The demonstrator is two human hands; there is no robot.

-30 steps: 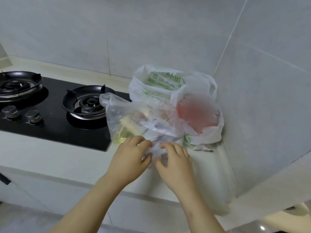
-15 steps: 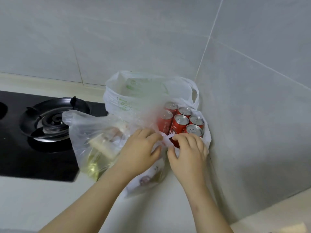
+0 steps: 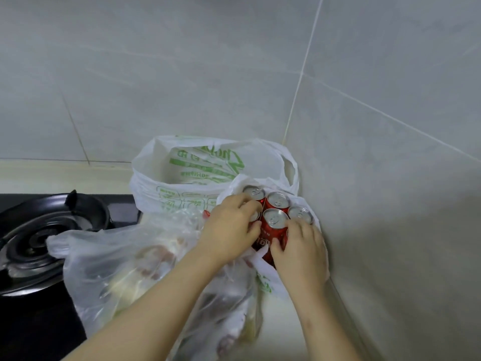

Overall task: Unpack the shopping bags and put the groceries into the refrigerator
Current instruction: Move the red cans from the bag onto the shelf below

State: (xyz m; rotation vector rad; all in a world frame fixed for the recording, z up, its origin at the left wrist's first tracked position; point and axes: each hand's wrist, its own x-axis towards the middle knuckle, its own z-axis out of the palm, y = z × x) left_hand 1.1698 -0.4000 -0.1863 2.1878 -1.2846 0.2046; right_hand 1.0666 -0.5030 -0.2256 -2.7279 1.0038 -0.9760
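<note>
Several red soda cans (image 3: 275, 220) stand packed together inside a white plastic bag (image 3: 304, 201) in the counter's corner. My left hand (image 3: 231, 225) curls around the left side of the can pack. On the pack's right front side, my right hand (image 3: 302, 252) grips the cans. Behind them stands a white bag with green print (image 3: 187, 173), its mouth open. A clear plastic bag (image 3: 125, 264) holding pale and brownish groceries lies under my left forearm. The refrigerator is not in view.
A black gas hob with a round burner (image 3: 44, 235) lies at the left, the clear bag's edge touching it. Tiled walls (image 3: 390, 178) meet in a corner just right of the cans. The pale counter (image 3: 283, 332) runs toward me.
Both hands moved from the bag's rim onto the can pack, the white bag now pushed down around the cans. The view has come closer to the corner.
</note>
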